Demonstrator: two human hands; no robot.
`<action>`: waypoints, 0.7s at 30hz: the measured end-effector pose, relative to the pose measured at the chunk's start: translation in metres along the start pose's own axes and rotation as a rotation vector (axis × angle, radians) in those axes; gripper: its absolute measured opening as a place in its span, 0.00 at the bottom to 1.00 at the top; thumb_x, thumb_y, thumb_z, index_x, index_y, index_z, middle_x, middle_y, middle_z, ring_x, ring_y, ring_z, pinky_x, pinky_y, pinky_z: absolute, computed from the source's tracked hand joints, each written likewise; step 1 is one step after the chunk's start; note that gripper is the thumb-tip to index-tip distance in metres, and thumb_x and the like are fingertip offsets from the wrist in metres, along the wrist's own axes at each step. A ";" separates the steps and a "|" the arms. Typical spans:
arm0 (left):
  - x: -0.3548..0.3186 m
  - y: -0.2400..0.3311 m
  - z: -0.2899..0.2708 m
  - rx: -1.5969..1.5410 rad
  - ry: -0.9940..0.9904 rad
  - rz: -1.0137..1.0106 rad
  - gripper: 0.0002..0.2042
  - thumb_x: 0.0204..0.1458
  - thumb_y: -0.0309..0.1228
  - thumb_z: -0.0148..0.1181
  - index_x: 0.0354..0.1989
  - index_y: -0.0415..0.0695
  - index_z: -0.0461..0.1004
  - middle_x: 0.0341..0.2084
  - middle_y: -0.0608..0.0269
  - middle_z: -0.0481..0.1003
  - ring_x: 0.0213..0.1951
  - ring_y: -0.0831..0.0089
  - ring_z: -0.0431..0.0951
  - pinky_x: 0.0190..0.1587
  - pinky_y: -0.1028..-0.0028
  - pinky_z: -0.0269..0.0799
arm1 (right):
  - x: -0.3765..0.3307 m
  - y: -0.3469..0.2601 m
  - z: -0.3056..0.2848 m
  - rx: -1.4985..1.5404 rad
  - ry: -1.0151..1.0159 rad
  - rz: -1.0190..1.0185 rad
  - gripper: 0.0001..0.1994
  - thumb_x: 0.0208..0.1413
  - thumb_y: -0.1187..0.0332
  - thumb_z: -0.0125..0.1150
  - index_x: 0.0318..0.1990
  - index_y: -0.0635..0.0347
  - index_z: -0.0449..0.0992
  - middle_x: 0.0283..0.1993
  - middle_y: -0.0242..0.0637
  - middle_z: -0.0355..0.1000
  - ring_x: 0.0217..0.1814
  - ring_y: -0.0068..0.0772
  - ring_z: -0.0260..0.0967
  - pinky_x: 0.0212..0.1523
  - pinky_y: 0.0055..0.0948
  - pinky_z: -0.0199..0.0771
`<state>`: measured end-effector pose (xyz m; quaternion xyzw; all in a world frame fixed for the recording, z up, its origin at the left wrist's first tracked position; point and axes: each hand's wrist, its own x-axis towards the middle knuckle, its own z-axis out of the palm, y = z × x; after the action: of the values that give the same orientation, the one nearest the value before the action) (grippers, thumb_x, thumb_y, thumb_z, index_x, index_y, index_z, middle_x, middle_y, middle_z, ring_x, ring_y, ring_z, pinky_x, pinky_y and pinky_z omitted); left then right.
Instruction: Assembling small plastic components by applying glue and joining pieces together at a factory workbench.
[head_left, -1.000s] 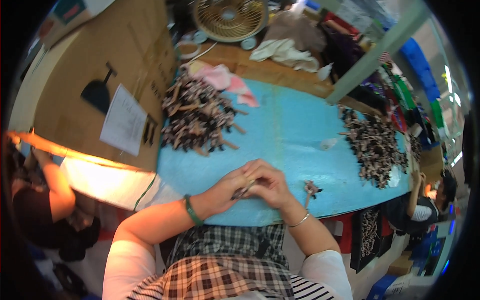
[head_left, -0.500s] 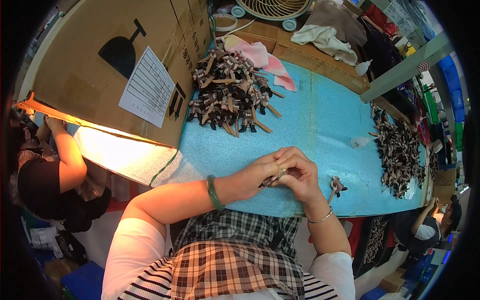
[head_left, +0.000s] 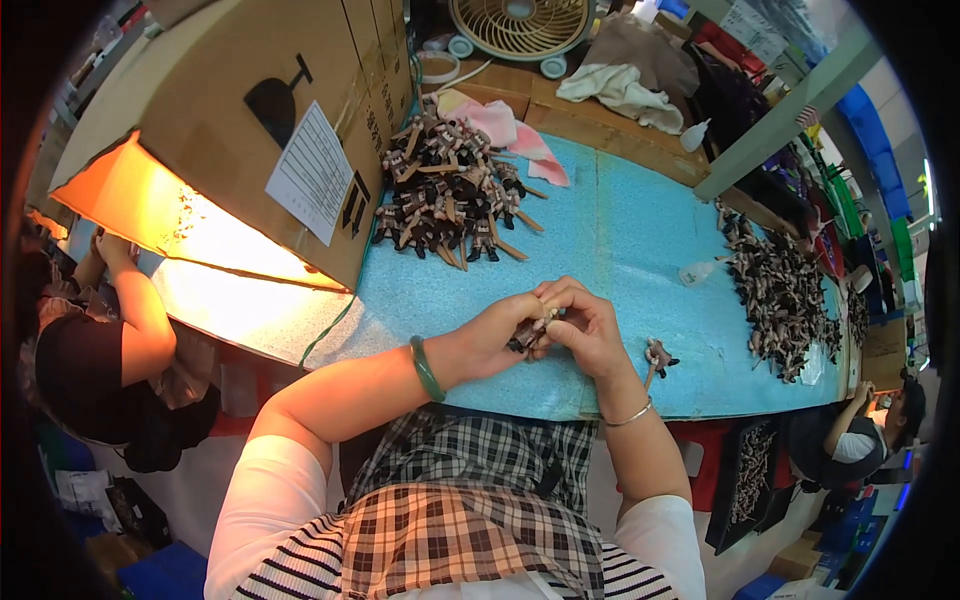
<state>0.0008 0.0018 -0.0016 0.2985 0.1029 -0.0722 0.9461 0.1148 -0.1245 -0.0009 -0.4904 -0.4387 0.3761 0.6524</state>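
Close to the table's front edge, both my hands meet around one small toy figurine [head_left: 524, 339], dark with pale parts. My left hand [head_left: 492, 338], below a green bangle, grips its lower, dark part. The fingers and thumb of my right hand [head_left: 588, 328] pinch the figurine's pale upper end, partly covering it. Beside my right wrist lies a single figurine [head_left: 660, 354] with a tan stick-like part. Beyond my left hand is a heap of similar figurines [head_left: 450, 190], many with flat tan pieces sticking out.
A large cardboard box [head_left: 370, 110], lit inside, stands at the left on the blue tabletop [head_left: 610, 250]. Another figurine pile [head_left: 780, 290] and a small clear bottle [head_left: 697, 271] are at the right. A pink cloth [head_left: 525, 140] and a fan [head_left: 522, 25] sit behind. Co-workers sit at both sides.
My hands have turned the figurine a little, and more of its dark body now shows between them. The whole view has shifted slightly; the figurine heaps look unchanged.
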 end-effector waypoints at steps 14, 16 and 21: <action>-0.081 -0.019 0.053 0.763 -0.199 0.442 0.19 0.52 0.33 0.57 0.50 0.41 0.61 0.35 0.67 0.67 0.39 0.77 0.67 0.46 0.75 0.62 | -0.055 -0.046 0.035 -0.122 0.050 -0.303 0.13 0.43 0.74 0.69 0.38 0.65 0.78 0.45 0.38 0.71 0.53 0.41 0.65 0.55 0.39 0.65; -0.091 -0.034 0.053 0.815 -0.169 0.492 0.21 0.51 0.28 0.58 0.51 0.38 0.59 0.37 0.62 0.69 0.41 0.71 0.69 0.48 0.73 0.63 | -0.065 -0.047 0.040 -0.129 0.030 -0.365 0.14 0.43 0.70 0.70 0.39 0.65 0.78 0.45 0.38 0.71 0.52 0.40 0.66 0.54 0.38 0.65; -0.101 -0.056 0.053 1.120 -0.044 0.693 0.18 0.53 0.24 0.56 0.51 0.37 0.59 0.37 0.57 0.69 0.38 0.70 0.70 0.43 0.71 0.67 | -0.084 -0.045 0.052 -0.103 0.035 -0.322 0.15 0.44 0.69 0.70 0.40 0.66 0.78 0.45 0.39 0.70 0.52 0.39 0.66 0.53 0.36 0.66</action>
<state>-0.0998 -0.0671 0.0344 0.7600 -0.0717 0.1876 0.6181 0.0405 -0.1967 0.0327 -0.4529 -0.5189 0.2351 0.6858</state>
